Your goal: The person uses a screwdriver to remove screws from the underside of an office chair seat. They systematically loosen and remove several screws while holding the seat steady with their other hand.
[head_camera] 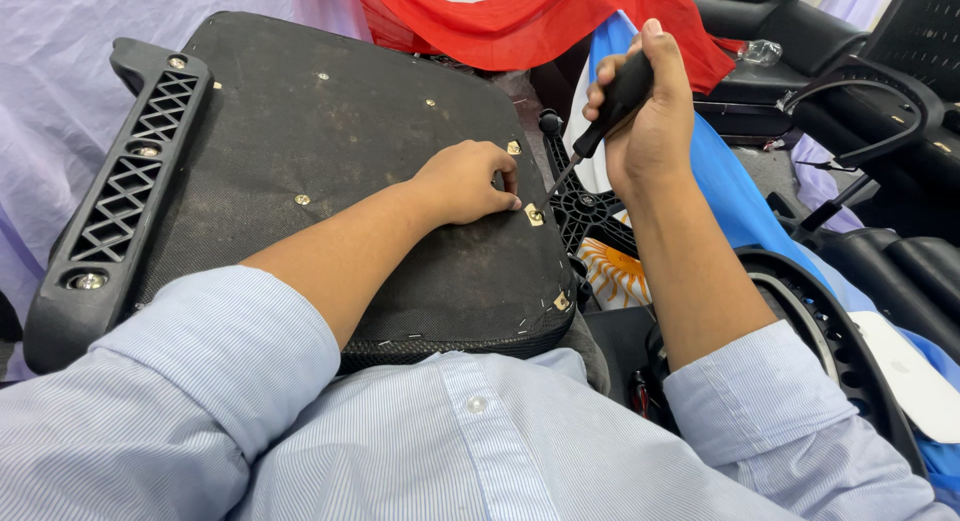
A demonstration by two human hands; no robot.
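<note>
One seat base [330,131], upturned across my lap, its black fabric underside facing me. One armrest [120,181], black plastic with a lattice of openings, bolted along the seat's left edge; I count three bolt heads on it. Brass insert plates at the seat's right side: three, the nearest at the lower corner, one at the top by my knuckles, and one [534,215] in the middle. Small fasteners dotted over the fabric: about four that I can make out; staples along the near edge are too small to count. My left hand [468,181]: one, resting on the seat, fingers curled down and fingertips pressed just beside the middle plate; whether they pinch a screw I cannot tell. My right hand [648,111]: one, fist closed round the black handle of one screwdriver [605,116], thumb up over the top, shaft slanting down toward the middle plate; the tip is thin and its contact is hard to judge. One black star-shaped chair part [585,206] shows behind the seat's right edge, mostly hidden. Cloths: one red [520,21], one blue [730,191], one lilac [50,71]. More black chair parts [880,91] at right are cut off by the frame.
</note>
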